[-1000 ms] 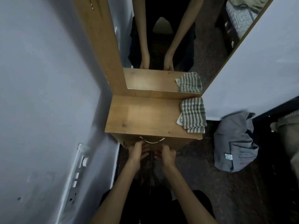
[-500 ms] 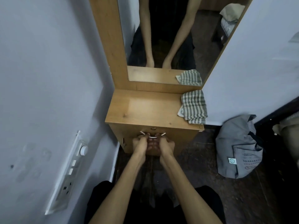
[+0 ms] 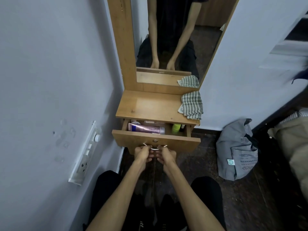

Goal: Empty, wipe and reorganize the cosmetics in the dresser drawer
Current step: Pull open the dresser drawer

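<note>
The wooden dresser drawer (image 3: 176, 142) stands partly pulled out. My left hand (image 3: 143, 153) and my right hand (image 3: 166, 155) both grip the curved metal handle (image 3: 154, 148) on its front. Inside lie a pink tube with a blue cap (image 3: 146, 129), a lime-green bottle (image 3: 176, 127) and a few small items further back that I cannot make out. A folded green-and-white striped cloth (image 3: 191, 105) rests on the right side of the dresser top (image 3: 150, 105).
A tall mirror (image 3: 168, 40) rises behind the dresser top. A wall with a switch panel (image 3: 85, 154) is close on the left. A grey bag (image 3: 236, 149) sits on the dark floor to the right, with beige fabric (image 3: 293, 147) beyond it.
Both hands rose to the handle and gripped it, then pulled the drawer out. Its contents have come into view.
</note>
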`<action>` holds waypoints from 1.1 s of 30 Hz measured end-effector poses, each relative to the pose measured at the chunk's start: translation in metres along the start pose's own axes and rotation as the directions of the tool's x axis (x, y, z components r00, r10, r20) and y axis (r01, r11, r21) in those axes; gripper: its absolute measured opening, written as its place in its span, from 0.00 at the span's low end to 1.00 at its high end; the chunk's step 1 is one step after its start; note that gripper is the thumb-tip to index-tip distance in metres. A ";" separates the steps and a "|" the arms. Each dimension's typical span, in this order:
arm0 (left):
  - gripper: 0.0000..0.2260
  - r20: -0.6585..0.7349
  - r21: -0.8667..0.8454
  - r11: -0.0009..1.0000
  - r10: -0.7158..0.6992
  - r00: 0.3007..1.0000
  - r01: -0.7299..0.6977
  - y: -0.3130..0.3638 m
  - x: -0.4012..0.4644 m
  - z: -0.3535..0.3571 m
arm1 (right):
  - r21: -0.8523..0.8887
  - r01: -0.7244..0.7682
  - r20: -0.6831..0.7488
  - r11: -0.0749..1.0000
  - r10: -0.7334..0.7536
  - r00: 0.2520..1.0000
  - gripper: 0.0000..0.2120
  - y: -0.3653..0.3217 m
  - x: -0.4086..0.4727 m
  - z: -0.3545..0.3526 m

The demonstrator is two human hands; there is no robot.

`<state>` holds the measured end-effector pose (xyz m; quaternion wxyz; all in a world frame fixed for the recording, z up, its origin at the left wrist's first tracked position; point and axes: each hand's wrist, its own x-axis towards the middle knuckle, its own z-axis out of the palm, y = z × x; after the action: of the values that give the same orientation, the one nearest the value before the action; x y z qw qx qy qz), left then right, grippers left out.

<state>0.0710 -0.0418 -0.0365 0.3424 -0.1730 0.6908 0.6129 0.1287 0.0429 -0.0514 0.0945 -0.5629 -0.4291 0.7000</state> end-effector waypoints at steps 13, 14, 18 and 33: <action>0.09 -0.018 0.051 0.999 -0.016 1.000 0.016 -0.052 -0.055 -0.033 | -0.052 -0.027 0.008 0.998 0.027 1.000 0.07 0.051 -0.053 -0.034; 0.08 -0.016 0.048 0.999 -0.014 1.000 0.015 -0.055 -0.058 -0.034 | -0.054 -0.032 0.007 0.998 0.032 0.999 0.07 0.054 -0.055 -0.035; 0.05 -0.009 0.051 0.999 -0.006 1.000 0.007 -0.065 -0.070 -0.040 | -0.048 -0.049 0.014 0.998 0.049 0.999 0.10 0.064 -0.066 -0.042; 0.05 -0.011 0.067 0.998 0.007 1.000 -0.006 -0.091 -0.096 -0.054 | -0.103 -0.084 0.036 0.991 0.088 0.995 0.08 0.089 -0.092 -0.059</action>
<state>0.1848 -0.1284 -0.0358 0.3422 -0.1626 0.7133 0.5896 0.2436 -0.0392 -0.0490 0.0270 -0.5708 -0.4411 0.6920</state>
